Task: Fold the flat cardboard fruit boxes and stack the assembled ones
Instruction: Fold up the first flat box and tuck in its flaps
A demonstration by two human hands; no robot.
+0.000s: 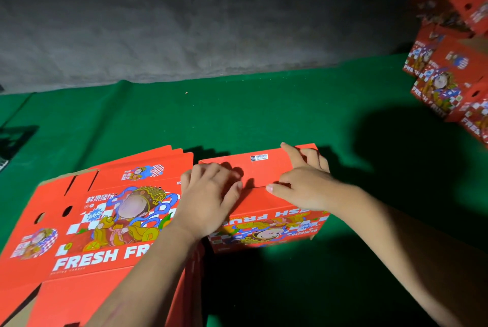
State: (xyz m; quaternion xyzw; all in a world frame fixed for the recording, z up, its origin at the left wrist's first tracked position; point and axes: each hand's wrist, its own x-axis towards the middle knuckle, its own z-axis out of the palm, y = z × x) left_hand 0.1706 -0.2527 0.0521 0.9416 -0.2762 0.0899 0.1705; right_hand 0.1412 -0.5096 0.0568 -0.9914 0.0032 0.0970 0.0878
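On the green bench [264,104], both my hands press the box's top flaps.
Nearest, my left hand [208,194] and right hand [303,184] lie with fingers straight on the upside-down box [266,223]. The flats [87,221] lie touching its left side; the stack [454,62] stands far right, well apart, by the grey wall [184,22].

Green cloth surface [264,115]: flat box stack [92,221], upturned box [264,221], assembled boxes [449,75].
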